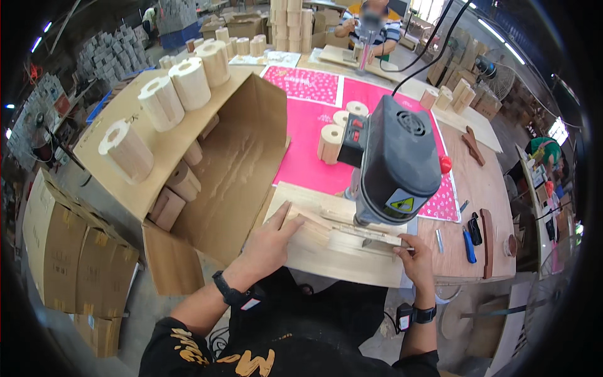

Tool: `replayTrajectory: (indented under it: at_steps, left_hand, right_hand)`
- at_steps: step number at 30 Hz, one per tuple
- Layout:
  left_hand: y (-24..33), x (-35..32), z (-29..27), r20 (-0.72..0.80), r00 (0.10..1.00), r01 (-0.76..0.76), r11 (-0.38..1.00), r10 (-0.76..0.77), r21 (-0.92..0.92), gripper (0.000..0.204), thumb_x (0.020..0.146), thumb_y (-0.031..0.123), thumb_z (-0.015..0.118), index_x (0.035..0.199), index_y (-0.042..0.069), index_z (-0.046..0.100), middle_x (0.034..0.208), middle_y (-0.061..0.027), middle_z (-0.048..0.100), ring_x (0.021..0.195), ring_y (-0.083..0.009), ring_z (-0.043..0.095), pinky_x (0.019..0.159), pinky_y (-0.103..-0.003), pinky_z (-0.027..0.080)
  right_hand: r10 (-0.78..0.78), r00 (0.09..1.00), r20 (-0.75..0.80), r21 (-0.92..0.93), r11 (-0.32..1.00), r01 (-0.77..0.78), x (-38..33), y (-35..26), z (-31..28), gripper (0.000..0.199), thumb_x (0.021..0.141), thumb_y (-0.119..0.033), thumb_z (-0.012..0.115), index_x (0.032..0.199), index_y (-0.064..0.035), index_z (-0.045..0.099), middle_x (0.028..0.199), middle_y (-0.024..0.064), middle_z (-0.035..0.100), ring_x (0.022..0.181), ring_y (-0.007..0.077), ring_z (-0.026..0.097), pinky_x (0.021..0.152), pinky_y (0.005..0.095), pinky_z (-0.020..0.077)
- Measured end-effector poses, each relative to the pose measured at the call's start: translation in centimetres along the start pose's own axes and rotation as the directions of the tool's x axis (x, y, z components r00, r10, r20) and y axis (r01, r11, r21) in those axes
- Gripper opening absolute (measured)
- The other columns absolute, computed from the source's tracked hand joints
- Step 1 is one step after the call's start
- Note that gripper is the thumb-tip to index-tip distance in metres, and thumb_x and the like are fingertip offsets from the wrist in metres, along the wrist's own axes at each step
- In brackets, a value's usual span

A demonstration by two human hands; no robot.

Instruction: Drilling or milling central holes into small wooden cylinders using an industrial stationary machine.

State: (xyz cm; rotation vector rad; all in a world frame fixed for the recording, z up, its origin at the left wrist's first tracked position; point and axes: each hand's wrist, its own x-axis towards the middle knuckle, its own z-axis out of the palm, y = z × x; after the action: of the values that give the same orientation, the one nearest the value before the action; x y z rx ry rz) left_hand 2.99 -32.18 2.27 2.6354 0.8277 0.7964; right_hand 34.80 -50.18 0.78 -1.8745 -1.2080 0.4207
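Observation:
A dark grey bench drill press stands in front of me, its head over a pale wooden board. My left hand lies on the board's left side, fingers stretched out and touching a pale wooden piece. My right hand is closed, thumb and fingers pinching the right end of a thin, flat, light-coloured strip that runs below the drill head. The head hides the drill's tip and part of the strip.
An open cardboard box at left has wooden cylinders with holes on its flap. A blue-handled tool and a brown wooden bar lie at right. Across the table, a person works beside stacked cylinders.

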Motion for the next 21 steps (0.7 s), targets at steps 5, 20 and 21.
replayTrajectory:
  at_steps: [5,20,21]
  left_hand:
    - [-0.1,-0.5,0.5,0.045,0.976,0.215,0.966,-0.211,-0.140,0.063,0.071,-0.002,0.064,0.130,0.015,0.053,0.143,-0.0267,0.045,0.108,-0.0429,0.061,0.086,-0.045,0.054]
    - [4.0,0.7,6.9,-0.061,0.992,0.071,0.887,-0.111,-0.456,0.085,0.081,0.008,0.068,0.152,0.000,0.021,0.133,-0.0327,0.050,0.104,-0.0476,0.060,0.086,-0.045,0.052]
    - [4.1,0.8,7.2,-0.008,0.980,0.170,0.849,-0.201,-0.500,0.090,0.082,0.010,0.070,0.152,-0.004,0.016,0.128,-0.0327,0.053,0.105,-0.0481,0.060,0.087,-0.045,0.052]
  right_hand:
    - [0.002,1.000,0.011,-0.058,0.998,-0.001,-0.3,-0.5,-0.1,0.028,0.084,-0.001,0.072,0.111,-0.0011,0.067,0.100,0.0124,0.068,0.088,0.0220,0.068,0.076,0.0302,0.0561]
    - [0.129,0.990,-0.058,0.221,0.969,-0.113,0.2,-0.7,2.9,0.037,0.085,-0.003,0.074,0.120,-0.0036,0.063,0.099,0.0068,0.069,0.082,0.0110,0.063,0.070,0.0254,0.0518]
    - [0.135,0.989,-0.056,0.206,0.971,-0.121,0.2,-0.8,3.0,0.037,0.085,-0.003,0.074,0.120,-0.0036,0.063,0.099,0.0068,0.069,0.082,0.0110,0.063,0.070,0.0254,0.0518]
